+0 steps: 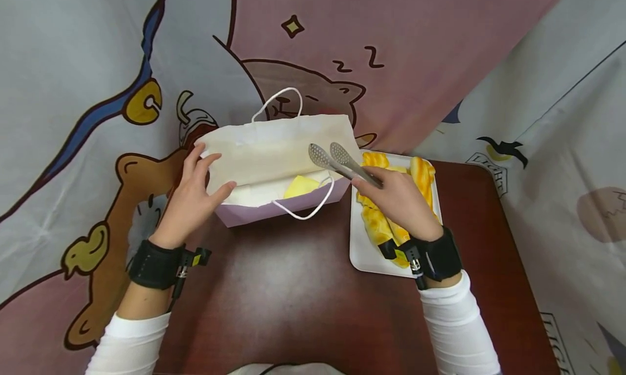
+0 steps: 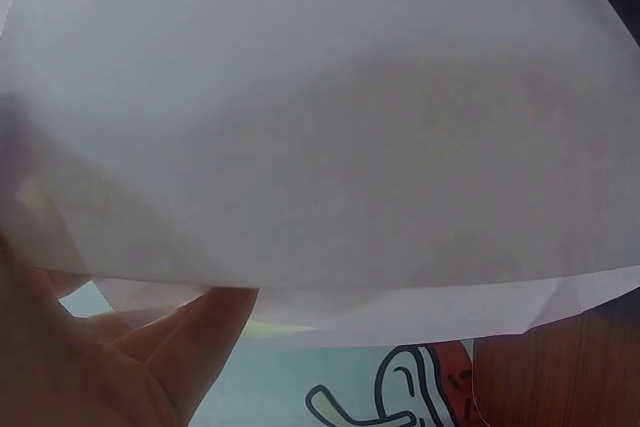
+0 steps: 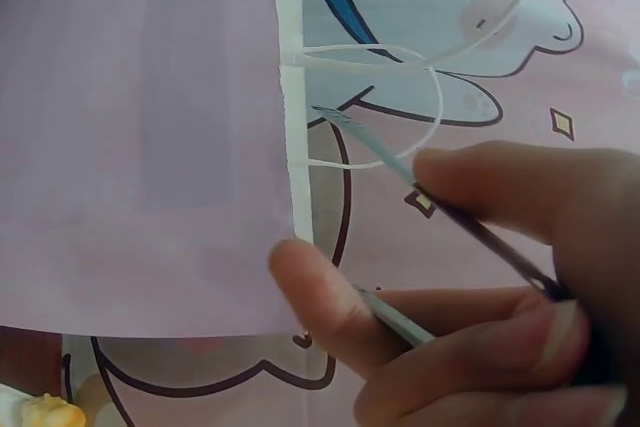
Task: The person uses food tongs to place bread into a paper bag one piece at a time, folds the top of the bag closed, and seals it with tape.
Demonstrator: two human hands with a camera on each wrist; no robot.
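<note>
A lilac paper bag [image 1: 279,211] with a white inside and white cord handles stands with its mouth toward me. My left hand [image 1: 193,195] holds its left rim, thumb and fingers spread along the edge; in the left wrist view the fingertips go behind the white paper [image 2: 330,147]. A yellow piece [image 1: 301,186] shows inside the bag, mostly hidden. My right hand [image 1: 401,198] grips metal tongs [image 1: 342,158] with perforated heads, apart with nothing between them, over the bag's right end. Below that hand, golden bread rolls [image 1: 376,225] lie on a white tray [image 1: 359,255].
The dark reddish-brown table [image 1: 274,310] carries the bag and the tray. A printed cartoon curtain [image 1: 415,49] hangs close behind the bag and down both sides. The near cord handle [image 1: 313,214] loops forward over the bag's front.
</note>
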